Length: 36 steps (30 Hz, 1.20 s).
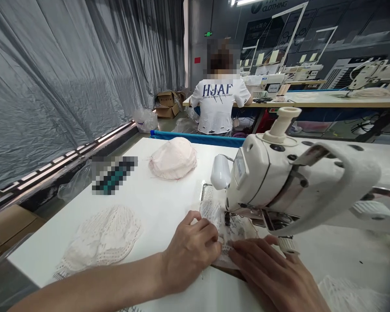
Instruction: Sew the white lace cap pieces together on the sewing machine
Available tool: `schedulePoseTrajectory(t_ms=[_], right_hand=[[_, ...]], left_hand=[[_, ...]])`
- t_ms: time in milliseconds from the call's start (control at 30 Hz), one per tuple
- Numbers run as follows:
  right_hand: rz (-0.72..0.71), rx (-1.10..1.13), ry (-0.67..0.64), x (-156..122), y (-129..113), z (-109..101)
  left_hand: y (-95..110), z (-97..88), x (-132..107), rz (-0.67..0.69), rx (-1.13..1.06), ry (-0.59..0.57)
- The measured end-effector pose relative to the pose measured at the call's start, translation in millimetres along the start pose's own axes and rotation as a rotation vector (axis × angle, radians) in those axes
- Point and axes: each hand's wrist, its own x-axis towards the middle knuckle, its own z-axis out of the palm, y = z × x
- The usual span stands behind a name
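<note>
White lace fabric (214,212) lies under the needle area of a white sewing machine (263,173). Curled at the left side of the lace, my left hand (193,249) pinches its edge. My right hand (273,268) rests on the near right part of the fabric, fingers stretched out and pressing it to the table. The presser foot (227,218) stands just beyond my fingers, over the lace. Some of the fabric is hidden by both hands and the machine head.
A pale pink cup-shaped fabric stack (173,158) and white lace pieces (100,236) lie on the white table (162,195). More lace (351,294) is at lower right. Ahead, a person in a white shirt (219,104) sits at another sewing table. A grey curtain (68,65) hangs left.
</note>
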Motion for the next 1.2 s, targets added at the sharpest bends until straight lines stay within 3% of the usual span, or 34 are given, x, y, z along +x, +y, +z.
schedulePoseTrajectory(t_ms=[133,367,567,767,1033,1200], right_hand=[[-0.033,0.031,-0.015,-4.6,2.4,0.5],[-0.010,0.052,0.106,-6.3,-0.9,12.1],[-0.042,0.011,-0.042,-6.7,1.8,4.1],[-0.035,-0.032,-0.046,-6.0,1.3,0.4],[-0.023,-0.017,-0.016,0.1,-1.8,-1.1],[0.003,0.011,0.104,1.0,-4.3,4.7]], left_hand=[[0.1,-1.7,0.7,0.034,0.003,-0.030],[0.5,3.2,-3.4,0.085,0.083,-0.043],[1.1,1.2,0.3,0.077,0.144,-0.039],[2.8,-0.8,1.1,0.092,0.163,-0.044],[4.3,-3.1,0.5,0.101,0.115,-0.058],[3.4,-1.2,1.2,0.118,0.106,-0.048]])
